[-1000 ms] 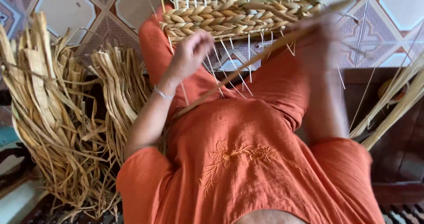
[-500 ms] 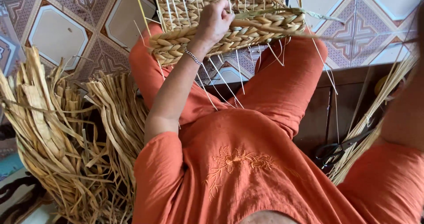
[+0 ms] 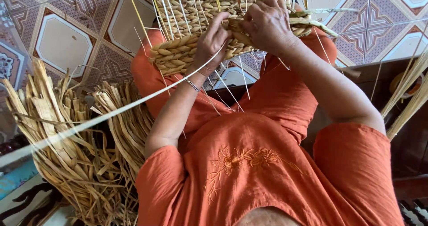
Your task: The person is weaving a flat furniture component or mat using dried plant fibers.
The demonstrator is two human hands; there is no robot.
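- The partly woven basket of tan plaited fibre (image 3: 187, 52) rests across the person's knees, at the top centre of the view. Its rim is a thick braided band with a rope-like, ridged surface; the wall above is a tight basket weave.
- Thin pale upright stakes (image 3: 171, 12) run through the weave and project below the rim as loose, stiff ends.
- The left hand (image 3: 213, 41) lies on the near face of the braided rim. Its fingers (image 3: 218, 23) are curled and pressed together on the braid, and a long flat pale weaving strip (image 3: 111, 114) leads from under this hand down to the lower left edge of the view.
- The right hand (image 3: 267, 23) is just beside the left, on the same rim. Its fingers are bent over the braid and closed upon it; the fingertips are hidden behind the hand, so the exact pinch cannot be told.
- The braid passes beneath both palms and shows between the two hands.
- A thin silver bracelet (image 3: 192, 84) sits on the left wrist.
- A heap of dry, flat, straw-coloured leaf strips (image 3: 67, 141) lies on the patterned ceramic tile floor (image 3: 67, 43), left of the person.
- The person wears an orange embroidered garment (image 3: 254, 163) of smooth cloth.
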